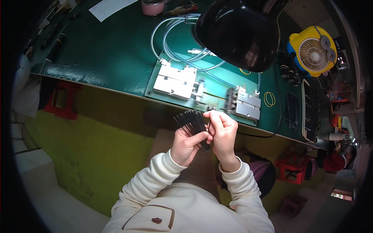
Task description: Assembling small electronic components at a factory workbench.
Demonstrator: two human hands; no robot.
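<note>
Two hands meet just in front of the near edge of the green workbench [116, 58], both in cream sleeves. The left hand [186, 145] is closed around the lower end of a bundle of thin black strips [191, 121]; the strips fan out upward and to the left from the fist, thumb pressed across their base. The right hand [222, 132] touches the left hand; its fingers are curled and pinched together at the right side of the fan. Whether it grips a single strip cannot be told, as the fingertips hide the contact point.

On the bench just beyond the hands: a green plate carrying a metal fixture [175, 81] at left and a smaller metal block [244, 103] at right, joined by a thin rail. Clear tubing [171, 31] loops from the fixture toward the back of the bench. A black lamp shade [239, 31] hangs over the right part of the plate. A yellow desk fan [312, 50] stands at far right; a yellow rubber band [269, 99] lies near the block. A sheet of paper [110, 7] and a pink bowl [152, 7] sit at the far edge.
</note>
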